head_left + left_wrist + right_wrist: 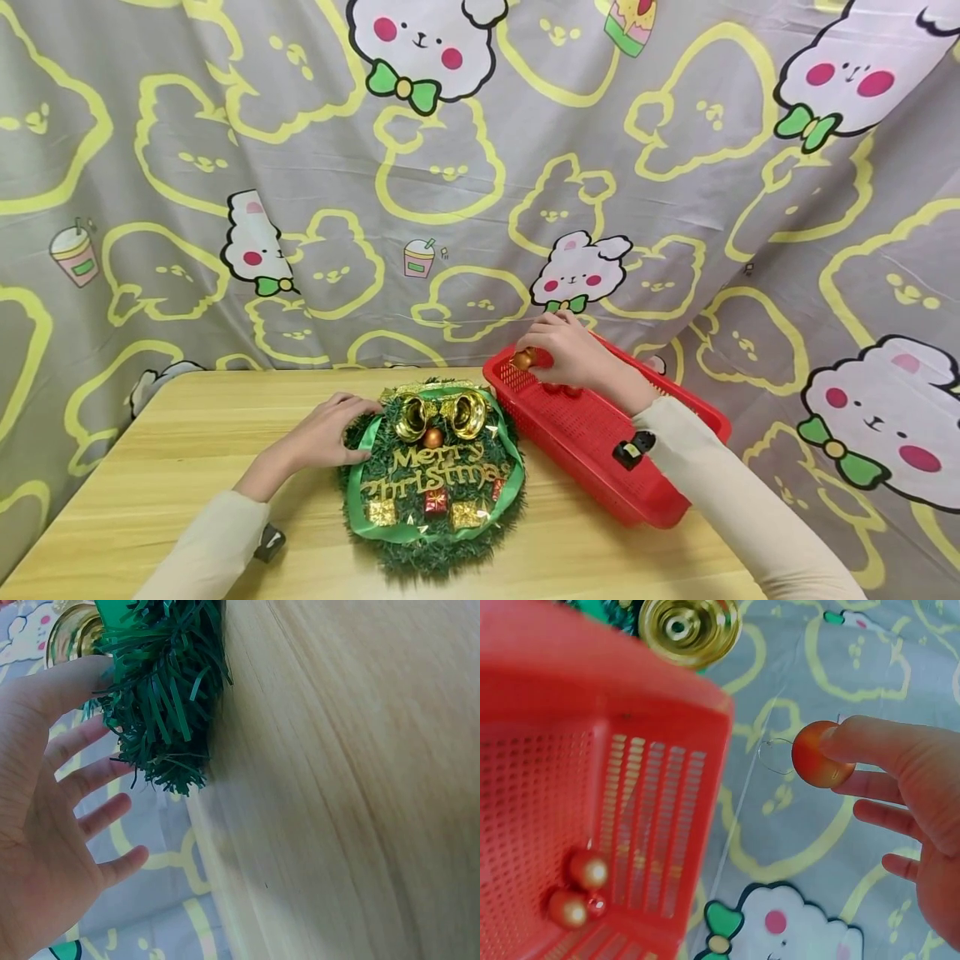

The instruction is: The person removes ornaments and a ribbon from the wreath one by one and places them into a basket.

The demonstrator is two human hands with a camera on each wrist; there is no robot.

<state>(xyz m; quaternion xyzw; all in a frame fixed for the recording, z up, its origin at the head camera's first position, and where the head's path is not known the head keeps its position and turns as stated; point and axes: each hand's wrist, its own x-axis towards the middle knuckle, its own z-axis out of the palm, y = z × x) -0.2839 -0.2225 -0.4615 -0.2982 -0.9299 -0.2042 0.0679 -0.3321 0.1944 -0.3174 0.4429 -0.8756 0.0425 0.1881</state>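
In the head view my right hand [566, 350] is above the far end of a red plastic basket [645, 500]. It pinches an orange-gold Christmas bauble [817, 766] between thumb and finger, and a thin loop of thread hangs from it. My left hand [326, 433] lies at the left edge of a green tinsel wreath [416, 554], fingers spread and relaxed, thumb touching the tinsel. On the wreath are two gold bells [467, 417], an orange bauble [433, 437], gold "Merry Christmas" lettering [435, 477], a green ribbon [516, 479] and small gift boxes [435, 502].
More baubles [589, 870] lie inside the basket at its far end. The basket stands right of the wreath on a wooden table [225, 417]. Behind the table hangs a grey curtain [480, 242] with cartoon prints.
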